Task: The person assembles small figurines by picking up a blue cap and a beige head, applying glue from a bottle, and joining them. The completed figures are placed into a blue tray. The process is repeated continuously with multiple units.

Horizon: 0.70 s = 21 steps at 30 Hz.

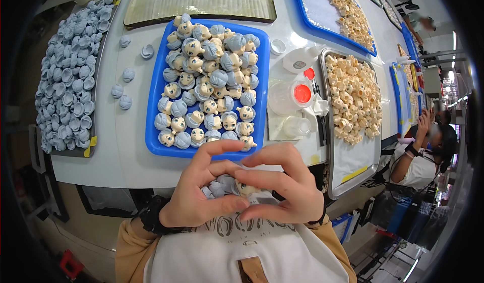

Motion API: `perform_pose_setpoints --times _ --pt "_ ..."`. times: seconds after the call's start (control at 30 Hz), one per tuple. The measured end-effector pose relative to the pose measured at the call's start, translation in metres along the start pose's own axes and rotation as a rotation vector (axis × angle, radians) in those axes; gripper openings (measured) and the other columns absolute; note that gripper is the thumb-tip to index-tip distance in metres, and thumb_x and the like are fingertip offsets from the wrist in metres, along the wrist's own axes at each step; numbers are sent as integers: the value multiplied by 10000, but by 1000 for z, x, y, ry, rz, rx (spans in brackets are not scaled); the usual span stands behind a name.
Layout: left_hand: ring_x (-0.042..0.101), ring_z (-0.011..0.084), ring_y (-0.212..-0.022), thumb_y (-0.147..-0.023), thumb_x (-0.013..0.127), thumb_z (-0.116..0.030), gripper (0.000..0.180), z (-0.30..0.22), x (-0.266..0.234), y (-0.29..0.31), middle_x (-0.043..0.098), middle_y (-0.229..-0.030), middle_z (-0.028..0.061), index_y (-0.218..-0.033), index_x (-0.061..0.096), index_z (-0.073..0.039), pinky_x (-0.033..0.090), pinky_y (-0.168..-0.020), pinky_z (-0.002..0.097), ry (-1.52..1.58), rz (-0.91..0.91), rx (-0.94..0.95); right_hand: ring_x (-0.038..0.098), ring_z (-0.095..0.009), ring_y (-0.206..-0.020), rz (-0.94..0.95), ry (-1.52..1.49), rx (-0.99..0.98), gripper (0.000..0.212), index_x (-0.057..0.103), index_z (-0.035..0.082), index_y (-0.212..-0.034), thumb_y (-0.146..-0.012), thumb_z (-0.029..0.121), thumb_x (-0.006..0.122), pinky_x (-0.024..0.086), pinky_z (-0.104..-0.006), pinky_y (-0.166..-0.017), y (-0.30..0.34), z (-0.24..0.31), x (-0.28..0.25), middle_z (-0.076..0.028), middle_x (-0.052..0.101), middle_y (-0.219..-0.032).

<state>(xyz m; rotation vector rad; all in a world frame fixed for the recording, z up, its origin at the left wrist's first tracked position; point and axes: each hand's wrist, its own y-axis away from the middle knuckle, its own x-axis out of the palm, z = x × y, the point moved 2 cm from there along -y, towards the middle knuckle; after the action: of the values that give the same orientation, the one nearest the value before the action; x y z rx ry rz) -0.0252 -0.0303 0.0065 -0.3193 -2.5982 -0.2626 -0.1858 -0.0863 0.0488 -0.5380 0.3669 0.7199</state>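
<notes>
Just in front of my body, a small doll head (222, 186) with blue-grey hair and a pale face sits between my two hands. My left hand (194, 189) closes round the hair side, its thumb below and fingers above. From the right, my right hand (290, 184) curls its fingers about the face side; the exact contact is partly hidden. Beyond my hands stands a blue tray (149, 131) piled with several similar doll heads (204, 89), the nearest ones set in rough rows.
On the left, a tray (91, 152) holds blue-grey hair shells (70, 81); several loose shells (125, 102) lie beside it. A metal tray (353, 179) of pale face parts (353, 96) stands right. Between are plastic bottles (285, 96). A person (418, 157) works at far right.
</notes>
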Motion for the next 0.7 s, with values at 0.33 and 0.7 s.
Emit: perform_pose_setpoints --times 0.33,0.7 --pt "501 169 -1094 -830 675 -209 696 -5 1 0 433 -1248 115 -1346 257 -5 428 -908 297 173 71 -236 551 -247 -857 -128 258 -139 394 622 27 -902 -627 296 710 410 -365 -718 5 -11 13 -73 584 -896" --pt "532 94 -850 -825 670 -171 265 -6 -6 1 591 -890 40 -984 593 26 424 -726 226 -85 159 -160 523 -231 -768 -297 275 -229 394 599 23 -919 -710 340 706 417 -375 -727 10 -8 18 -67 587 -915"
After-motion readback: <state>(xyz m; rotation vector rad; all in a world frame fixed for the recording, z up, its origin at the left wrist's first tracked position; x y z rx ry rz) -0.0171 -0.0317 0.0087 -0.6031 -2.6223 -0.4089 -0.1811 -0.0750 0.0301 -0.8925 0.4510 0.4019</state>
